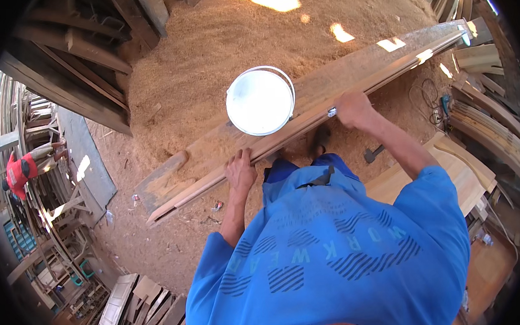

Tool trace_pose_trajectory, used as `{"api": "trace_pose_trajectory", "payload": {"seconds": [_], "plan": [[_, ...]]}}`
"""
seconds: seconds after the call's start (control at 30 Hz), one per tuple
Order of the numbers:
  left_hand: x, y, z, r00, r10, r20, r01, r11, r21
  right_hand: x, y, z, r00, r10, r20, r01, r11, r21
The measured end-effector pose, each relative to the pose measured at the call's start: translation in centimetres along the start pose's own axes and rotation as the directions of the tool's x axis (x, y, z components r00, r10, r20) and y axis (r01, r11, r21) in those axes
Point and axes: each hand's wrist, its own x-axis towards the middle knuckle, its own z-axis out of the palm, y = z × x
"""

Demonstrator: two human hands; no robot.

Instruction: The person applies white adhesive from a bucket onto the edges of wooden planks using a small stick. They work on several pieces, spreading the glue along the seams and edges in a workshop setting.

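A long, narrow wooden strip (202,187) lies slantwise along the near edge of a wide, dusty plank (320,81). My left hand (241,171) grips the strip, its fingers bent over the top, left of a white bucket. My right hand (354,110) is closed in a fist above the strip, further to the right. A small shiny metal piece (332,112) sticks out of that fist on its left; the rest is hidden by my fingers. The white bucket (260,102) stands on the plank between my hands, its handle lying to the right.
Sawdust (206,64) is heaped beyond the plank. A hammer-like tool (374,154) lies on the ground at my right, near pale boards (457,174). Timber (150,312) is piled at lower left. A person in red (22,172) is far left. A cable (429,101) lies coiled at right.
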Motion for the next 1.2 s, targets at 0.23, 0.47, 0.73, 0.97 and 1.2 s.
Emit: {"api": "trace_pose_trajectory", "payload": {"seconds": [0.23,0.47,0.73,0.97,1.2], "plan": [[1.8,-0.1,-1.6,0.999,-0.016,0.04,0.016,1.0,0.007,0.2,4.3,-0.8,0.961,0.265,-0.083,-0.255,0.959,0.122],[2.3,-1.0,-0.6,0.996,0.01,0.089,-0.012,1.0,0.026,-5.7,6.1,-2.9,0.941,0.267,-0.208,-0.209,0.942,0.262],[2.1,-0.6,-1.2,0.997,0.029,0.074,-0.031,0.999,0.021,-5.5,-4.2,-5.4,0.809,-0.085,-0.581,0.234,0.954,0.186],[2.1,-0.2,-1.5,0.998,0.014,0.069,-0.015,1.0,0.013,2.6,-14.2,-4.8,0.77,-0.133,-0.624,0.304,0.937,0.175],[2.2,-0.2,-1.3,0.995,-0.016,0.098,0.017,1.0,-0.006,4.8,-16.8,-4.5,0.802,-0.155,-0.577,0.333,0.918,0.216]]}}
